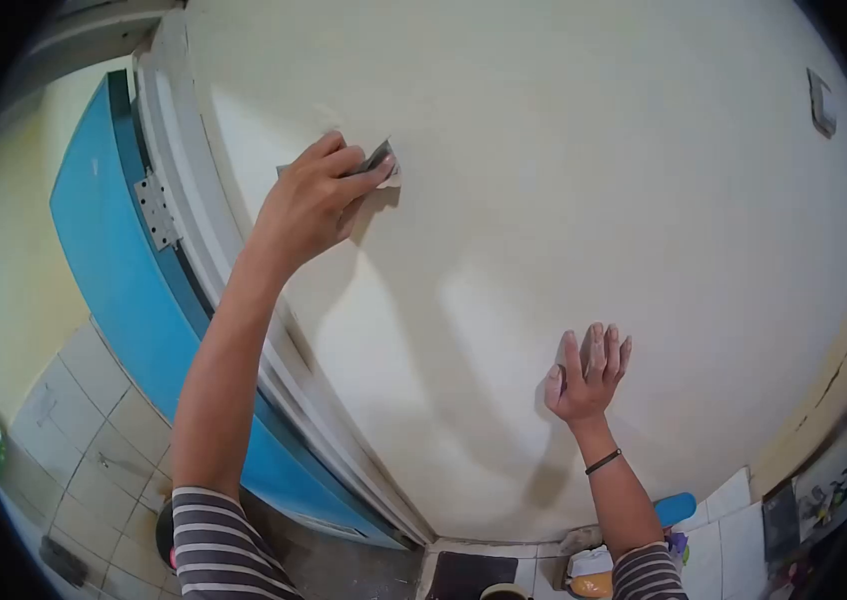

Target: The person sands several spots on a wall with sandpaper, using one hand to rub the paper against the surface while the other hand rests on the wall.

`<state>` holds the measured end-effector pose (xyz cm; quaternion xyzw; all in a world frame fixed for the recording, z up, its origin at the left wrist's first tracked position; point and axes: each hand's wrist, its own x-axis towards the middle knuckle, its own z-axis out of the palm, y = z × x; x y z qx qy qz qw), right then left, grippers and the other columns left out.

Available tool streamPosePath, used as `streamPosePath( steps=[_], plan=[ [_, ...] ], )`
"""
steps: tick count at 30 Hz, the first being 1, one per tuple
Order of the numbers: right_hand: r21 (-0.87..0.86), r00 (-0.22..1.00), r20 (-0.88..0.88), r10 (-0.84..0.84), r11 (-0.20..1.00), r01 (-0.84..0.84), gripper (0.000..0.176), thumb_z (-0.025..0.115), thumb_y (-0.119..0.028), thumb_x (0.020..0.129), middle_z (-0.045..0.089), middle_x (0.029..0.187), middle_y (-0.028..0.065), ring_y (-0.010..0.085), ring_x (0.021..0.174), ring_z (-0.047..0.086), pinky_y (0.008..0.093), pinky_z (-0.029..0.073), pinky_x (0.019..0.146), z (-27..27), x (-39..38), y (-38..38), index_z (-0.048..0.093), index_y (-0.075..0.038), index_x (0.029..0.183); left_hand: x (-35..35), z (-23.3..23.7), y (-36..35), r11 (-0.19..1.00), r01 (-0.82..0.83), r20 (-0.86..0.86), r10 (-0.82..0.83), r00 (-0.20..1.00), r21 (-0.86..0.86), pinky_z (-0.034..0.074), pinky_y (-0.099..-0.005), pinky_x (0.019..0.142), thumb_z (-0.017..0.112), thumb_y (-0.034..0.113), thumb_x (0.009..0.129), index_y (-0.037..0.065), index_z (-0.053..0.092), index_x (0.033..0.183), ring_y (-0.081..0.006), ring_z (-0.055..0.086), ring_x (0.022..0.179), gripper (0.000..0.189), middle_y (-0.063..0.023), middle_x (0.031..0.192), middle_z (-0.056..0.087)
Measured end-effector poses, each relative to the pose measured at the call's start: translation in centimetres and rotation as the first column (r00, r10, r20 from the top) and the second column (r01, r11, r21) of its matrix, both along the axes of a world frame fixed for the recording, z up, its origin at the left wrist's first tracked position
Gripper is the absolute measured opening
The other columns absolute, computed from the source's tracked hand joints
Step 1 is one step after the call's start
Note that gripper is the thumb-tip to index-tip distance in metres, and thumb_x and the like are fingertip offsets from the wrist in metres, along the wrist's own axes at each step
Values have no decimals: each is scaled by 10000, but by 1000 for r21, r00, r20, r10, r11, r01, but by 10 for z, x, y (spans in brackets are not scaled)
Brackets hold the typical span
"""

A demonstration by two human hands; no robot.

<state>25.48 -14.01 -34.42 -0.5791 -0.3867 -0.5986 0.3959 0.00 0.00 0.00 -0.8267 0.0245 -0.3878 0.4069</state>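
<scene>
My left hand (329, 185) is raised at the upper left of the pale wall (504, 200), its fingers wrapped round a dark, flat-edged scraper (380, 158). A bit of whitish material shows at the scraper's edge, close against the wall. Lower and to the right, my right hand (591, 378) is held up at the wall with its fingers spread and pale smudges on the fingertips. Nothing shows in it. A dark band circles the right wrist.
A blue door (124, 220) with a metal hinge (156, 210) stands at the left beside a white frame. A switch plate (823, 104) is at the upper right. Below lie a dark mat (472, 576), a blue object (676, 508) and an orange item (594, 584).
</scene>
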Motion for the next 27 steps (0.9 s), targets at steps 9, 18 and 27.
streamPosePath(
  steps=[9,18,27],
  plan=[
    [-65,998,59,15,998,-11,486,497,-287,887,451,1555,167,412,1450,392,636,265,1210,-1,23,-29,698,-136,1303,8,-25,-10,998,22,71,-18,997,-59,507,-359,678,777,-25,772,133,757,1140,-214,501,810,401,-15,805,525],
    [-57,998,55,16,998,-12,487,506,-286,886,463,1547,163,408,1457,383,635,263,1213,0,22,-28,696,-131,1306,21,-16,-14,997,73,64,-71,995,-36,486,-372,655,761,-62,756,132,757,1161,-222,484,785,450,-40,794,505],
    [-54,999,38,33,998,-31,458,505,-283,914,468,1545,159,409,1459,383,633,258,1214,0,19,-28,700,-129,1299,3,-35,-3,994,-34,64,41,997,-100,525,-353,701,785,-21,740,147,750,1158,-214,528,839,452,-10,832,559]
  ],
)
